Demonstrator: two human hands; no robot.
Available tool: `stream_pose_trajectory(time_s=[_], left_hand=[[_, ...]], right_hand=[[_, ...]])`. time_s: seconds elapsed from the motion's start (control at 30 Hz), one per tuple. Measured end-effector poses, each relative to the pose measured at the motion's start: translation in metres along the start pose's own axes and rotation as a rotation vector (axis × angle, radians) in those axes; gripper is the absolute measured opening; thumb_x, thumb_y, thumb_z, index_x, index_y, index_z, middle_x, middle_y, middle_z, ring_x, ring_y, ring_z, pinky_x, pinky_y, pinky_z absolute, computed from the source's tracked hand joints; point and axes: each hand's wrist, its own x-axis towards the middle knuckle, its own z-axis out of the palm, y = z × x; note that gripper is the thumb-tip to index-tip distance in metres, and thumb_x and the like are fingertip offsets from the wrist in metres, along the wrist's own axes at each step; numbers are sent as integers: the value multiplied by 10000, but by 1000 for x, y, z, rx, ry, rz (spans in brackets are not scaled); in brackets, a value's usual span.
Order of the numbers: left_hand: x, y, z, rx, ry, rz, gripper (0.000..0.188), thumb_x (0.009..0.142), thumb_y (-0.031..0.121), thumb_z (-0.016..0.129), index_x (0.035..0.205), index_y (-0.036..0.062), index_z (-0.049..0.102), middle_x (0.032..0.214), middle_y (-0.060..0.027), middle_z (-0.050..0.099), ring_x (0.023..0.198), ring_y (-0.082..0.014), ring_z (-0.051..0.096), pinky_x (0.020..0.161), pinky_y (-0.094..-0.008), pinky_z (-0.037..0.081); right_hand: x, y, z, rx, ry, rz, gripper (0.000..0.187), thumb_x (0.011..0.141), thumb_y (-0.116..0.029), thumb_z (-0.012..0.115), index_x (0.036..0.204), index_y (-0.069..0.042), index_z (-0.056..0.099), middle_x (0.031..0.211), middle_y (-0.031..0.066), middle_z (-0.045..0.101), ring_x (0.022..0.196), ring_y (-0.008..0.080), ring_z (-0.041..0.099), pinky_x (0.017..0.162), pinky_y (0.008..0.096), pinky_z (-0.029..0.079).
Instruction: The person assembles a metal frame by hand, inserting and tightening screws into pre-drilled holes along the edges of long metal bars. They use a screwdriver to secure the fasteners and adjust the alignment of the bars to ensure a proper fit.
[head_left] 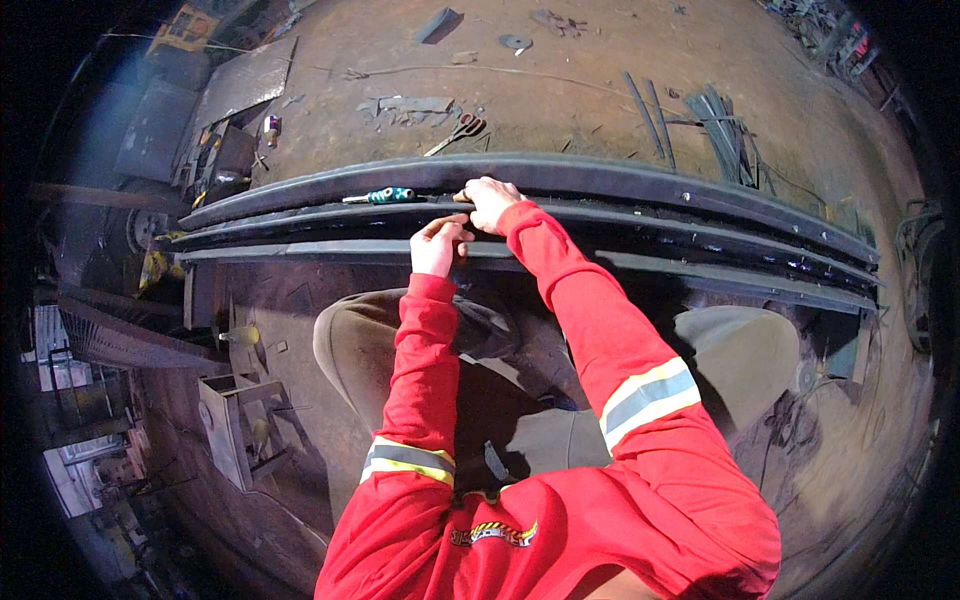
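On the long dark curved metal rails [640, 215] in front of me in the head view, I see my right hand [490, 203] resting with its fingers curled down onto the top rail's edge. My left hand [438, 246] sits just below it, fingers bent against the middle rail; whether it pinches anything I cannot tell. A green-handled screwdriver [385, 196] lies near my right hand, and red-handled scissors [460, 132] lie beyond on the rusty brown floor [560, 90].
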Motion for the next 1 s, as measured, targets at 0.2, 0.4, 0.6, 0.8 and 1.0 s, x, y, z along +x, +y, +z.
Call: stream_pose_trajectory(time_s=[0.2, 0.4, 0.6, 0.8, 1.0], left_hand=[[13, -19, -7, 139, 65, -56, 103, 803, 41, 549, 872, -6, 611, 651, -97, 631, 405, -96, 470, 367, -245, 364], [5, -17, 1, 45, 111, 101, 178, 828, 48, 547, 969, -23, 628, 641, -76, 627, 406, -91, 465, 377, -229, 364], [30, -29, -17, 277, 145, 14, 218, 881, 199, 594, 832, -10, 629, 592, -79, 615, 395, -96, 450, 365, -257, 338], [41, -32, -17, 245, 154, 2, 172, 823, 179, 681, 811, 15, 632, 644, -65, 635, 408, -87, 461, 355, -256, 329], [40, -43, -6, 214, 279, 354, 169, 776, 149, 710, 779, 2, 626, 627, -62, 628, 443, -104, 495, 378, -256, 352]], right_hand=[[4, 2, 2, -26, -7, -86, 423, 734, -80, 581, 1145, -167, 635, 1204, 121, 583, 1140, 309, 538, 972, 419, 435], [3, 6, 4, -36, 10, -48, 447, 731, -86, 624, 1162, -204, 639, 1192, 117, 600, 1119, 301, 562, 959, 417, 448], [6, 7, 7, -47, 30, -103, 427, 744, -80, 616, 1155, -196, 643, 1185, 121, 603, 1115, 301, 564, 949, 420, 452], [3, 3, 0, -43, -17, -74, 416, 758, -92, 603, 1160, -190, 635, 1176, 131, 600, 1121, 309, 554, 957, 419, 444], [4, 3, 2, -38, 8, -96, 362, 767, -108, 584, 1124, -138, 627, 1152, 147, 597, 1104, 338, 553, 939, 439, 445]])
